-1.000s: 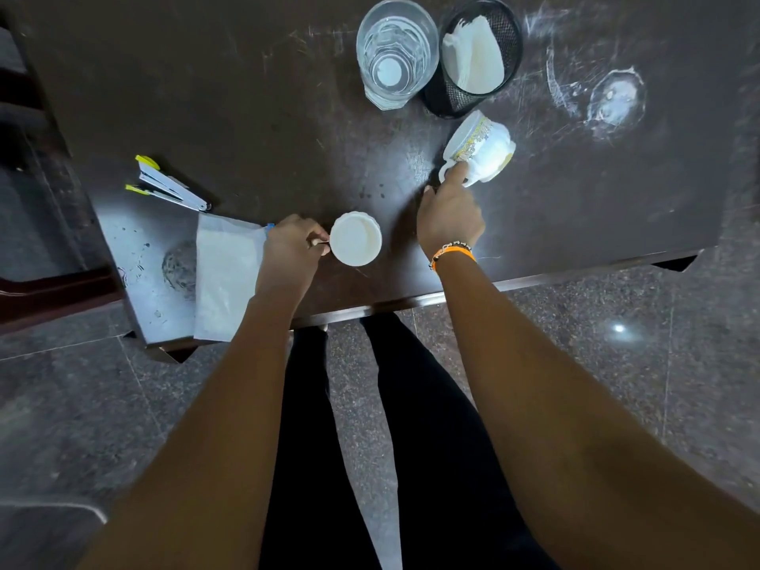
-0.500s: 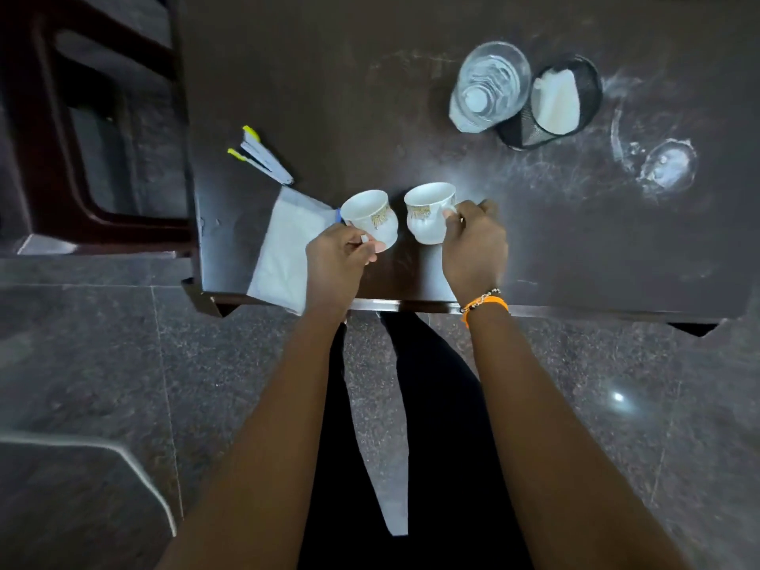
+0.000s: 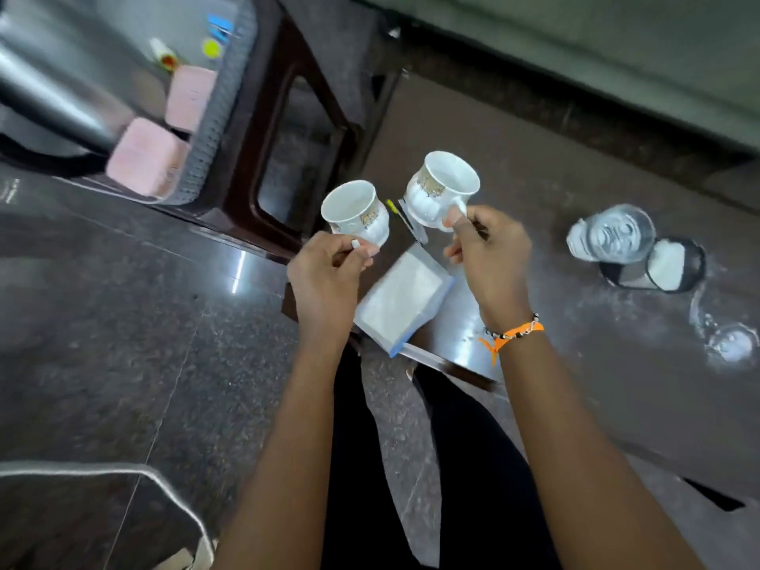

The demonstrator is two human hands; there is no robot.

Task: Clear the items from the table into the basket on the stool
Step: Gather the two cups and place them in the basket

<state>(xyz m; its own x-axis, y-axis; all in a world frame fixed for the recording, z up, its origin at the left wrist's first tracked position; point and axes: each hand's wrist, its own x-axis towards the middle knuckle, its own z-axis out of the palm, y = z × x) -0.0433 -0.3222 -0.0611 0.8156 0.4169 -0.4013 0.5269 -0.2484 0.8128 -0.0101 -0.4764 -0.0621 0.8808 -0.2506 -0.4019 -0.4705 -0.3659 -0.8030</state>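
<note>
Above the near left corner of the table [image 3: 575,248], I see two white cups with gold trim held clear of the surface, one in each hand. I take the table as the landmark for all positions.

Left hand [image 3: 325,273]: fingers closed narrow on the handle of the left cup [image 3: 357,213]. This cup hangs just beyond the table's left edge, over the gap between table and stool [image 3: 263,129]. Its long axis, base to rim, is tilted; the open mouth points up and to the left, toward the stool.

Right hand [image 3: 489,257]: fingers pinched on the handle of the right cup [image 3: 442,191], thumb on top. This cup is over the table's left end, just beside the left cup and not touching it. Its mouth points up and slightly right; the handle points back toward the hand. An orange thread band [image 3: 514,333] circles the right wrist.

On the table below the hands lies a white folded napkin [image 3: 405,300], overhanging the near edge, with highlighter pens [image 3: 407,220] beside it. Farther right stand a clear glass [image 3: 612,234] and a black mesh holder [image 3: 666,267], touching each other.

Left of the table, on the stool, sits the basket [image 3: 218,117], blurred; pink blocks [image 3: 148,158] show inside it.
</note>
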